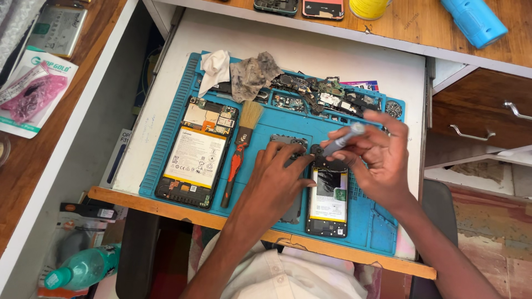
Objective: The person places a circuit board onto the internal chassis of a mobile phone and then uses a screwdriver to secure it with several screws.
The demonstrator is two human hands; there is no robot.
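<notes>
An opened phone [328, 201] with a white battery lies on the blue repair mat [260, 119], near the front edge. My right hand [377, 160] grips a slim grey screwdriver [343, 138], tip down at the phone's top end. My left hand [277, 180] rests flat beside it, fingers touching the phone's upper left corner and covering a dark back cover [288, 141].
A larger opened device [197, 152] lies at the mat's left, with a red-handled brush [239, 149] beside it. Cloths [244, 72] and loose parts [327, 97] line the mat's far edge. A blue cylinder [474, 19] and phones sit on the upper shelf; drawers stand at right.
</notes>
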